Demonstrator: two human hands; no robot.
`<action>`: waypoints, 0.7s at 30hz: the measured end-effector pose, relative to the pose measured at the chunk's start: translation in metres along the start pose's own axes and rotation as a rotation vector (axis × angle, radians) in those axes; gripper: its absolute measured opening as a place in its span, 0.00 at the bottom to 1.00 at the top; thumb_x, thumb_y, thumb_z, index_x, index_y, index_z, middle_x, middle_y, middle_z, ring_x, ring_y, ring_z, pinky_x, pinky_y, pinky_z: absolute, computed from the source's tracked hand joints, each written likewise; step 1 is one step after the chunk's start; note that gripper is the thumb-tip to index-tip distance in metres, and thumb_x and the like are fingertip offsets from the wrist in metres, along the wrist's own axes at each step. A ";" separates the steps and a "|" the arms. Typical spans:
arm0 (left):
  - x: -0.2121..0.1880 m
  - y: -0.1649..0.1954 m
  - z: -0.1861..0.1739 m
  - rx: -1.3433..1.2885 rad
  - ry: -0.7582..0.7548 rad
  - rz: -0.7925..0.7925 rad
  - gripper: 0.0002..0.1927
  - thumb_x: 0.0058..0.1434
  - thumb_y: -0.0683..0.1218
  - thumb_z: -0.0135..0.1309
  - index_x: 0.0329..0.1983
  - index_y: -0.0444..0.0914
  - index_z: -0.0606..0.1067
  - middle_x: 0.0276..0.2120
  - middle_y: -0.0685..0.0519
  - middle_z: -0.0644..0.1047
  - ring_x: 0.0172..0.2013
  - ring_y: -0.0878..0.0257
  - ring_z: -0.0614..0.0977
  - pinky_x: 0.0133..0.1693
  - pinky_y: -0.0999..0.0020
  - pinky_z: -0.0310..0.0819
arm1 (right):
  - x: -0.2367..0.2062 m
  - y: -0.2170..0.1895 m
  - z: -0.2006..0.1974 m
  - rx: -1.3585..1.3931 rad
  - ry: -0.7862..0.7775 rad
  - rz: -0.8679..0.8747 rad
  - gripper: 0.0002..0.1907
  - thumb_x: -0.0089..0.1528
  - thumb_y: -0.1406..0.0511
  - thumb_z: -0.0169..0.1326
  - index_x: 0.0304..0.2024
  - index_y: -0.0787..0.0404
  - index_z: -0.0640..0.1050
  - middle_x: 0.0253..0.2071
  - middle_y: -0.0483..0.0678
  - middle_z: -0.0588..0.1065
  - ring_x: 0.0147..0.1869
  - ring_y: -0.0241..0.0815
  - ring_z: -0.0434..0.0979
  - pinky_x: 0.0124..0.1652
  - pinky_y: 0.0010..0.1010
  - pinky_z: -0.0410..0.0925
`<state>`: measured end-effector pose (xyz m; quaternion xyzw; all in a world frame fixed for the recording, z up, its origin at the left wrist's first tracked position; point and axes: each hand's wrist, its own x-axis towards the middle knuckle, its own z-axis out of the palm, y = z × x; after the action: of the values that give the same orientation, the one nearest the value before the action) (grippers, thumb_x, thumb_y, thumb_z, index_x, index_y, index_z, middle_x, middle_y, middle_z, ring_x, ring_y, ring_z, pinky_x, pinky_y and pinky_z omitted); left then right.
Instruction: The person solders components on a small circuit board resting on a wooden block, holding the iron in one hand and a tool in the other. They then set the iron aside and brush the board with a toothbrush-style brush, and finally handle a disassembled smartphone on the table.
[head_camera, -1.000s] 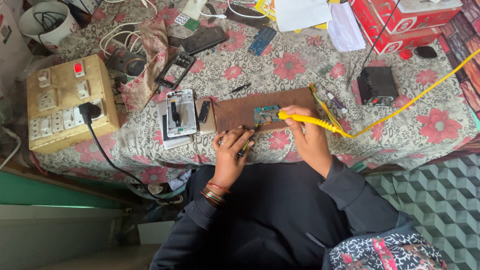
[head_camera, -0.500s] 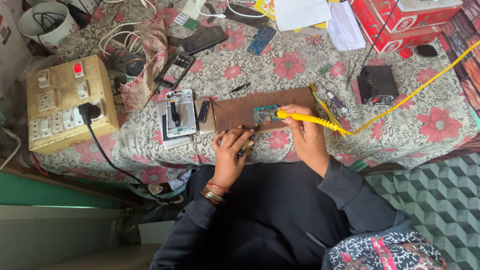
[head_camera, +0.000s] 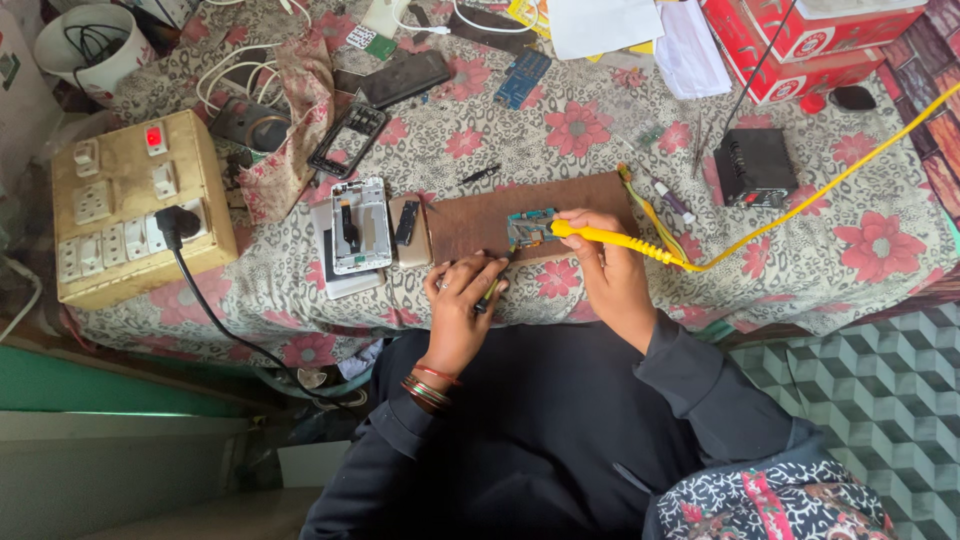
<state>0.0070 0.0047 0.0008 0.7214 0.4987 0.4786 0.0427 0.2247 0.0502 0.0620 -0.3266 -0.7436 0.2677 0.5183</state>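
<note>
Small circuit board (head_camera: 530, 228): lies on a brown mat (head_camera: 480, 222), at the tip of the yellow soldering iron (head_camera: 610, 240). Right hand (head_camera: 608, 272): fingers clamped around the iron. Left hand (head_camera: 462, 300): closed on a thin tool (head_camera: 492, 288), just left of the iron grip. White phone frame (head_camera: 360, 225): further left.

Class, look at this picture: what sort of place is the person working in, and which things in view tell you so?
Probably a small phone repair bench. The right hand holds a yellow-handled soldering iron to a small green circuit board on a brown mat; an opened white phone frame and a beige wooden switch-and-socket box lie nearby.
</note>
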 end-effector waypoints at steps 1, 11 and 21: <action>0.000 0.000 0.000 0.001 0.000 0.002 0.18 0.64 0.46 0.61 0.57 0.45 0.78 0.51 0.54 0.78 0.58 0.60 0.77 0.62 0.55 0.54 | 0.000 0.000 0.000 -0.001 -0.002 0.003 0.08 0.73 0.74 0.46 0.54 0.65 0.68 0.58 0.55 0.74 0.58 0.45 0.80 0.56 0.32 0.74; 0.000 0.000 0.001 0.000 0.000 -0.003 0.18 0.64 0.47 0.61 0.57 0.44 0.78 0.51 0.54 0.78 0.57 0.60 0.77 0.62 0.55 0.54 | -0.001 0.000 -0.003 -0.021 -0.009 0.010 0.08 0.73 0.73 0.47 0.54 0.65 0.68 0.57 0.55 0.75 0.58 0.45 0.80 0.55 0.32 0.74; 0.000 0.000 0.000 -0.007 -0.004 -0.004 0.18 0.64 0.47 0.61 0.57 0.45 0.78 0.51 0.54 0.78 0.57 0.60 0.77 0.62 0.55 0.54 | -0.001 -0.001 -0.001 -0.041 -0.012 -0.036 0.08 0.73 0.74 0.47 0.54 0.65 0.68 0.58 0.55 0.74 0.58 0.45 0.80 0.56 0.32 0.74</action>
<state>0.0072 0.0050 0.0006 0.7213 0.4984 0.4787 0.0471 0.2254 0.0492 0.0623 -0.3224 -0.7577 0.2448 0.5118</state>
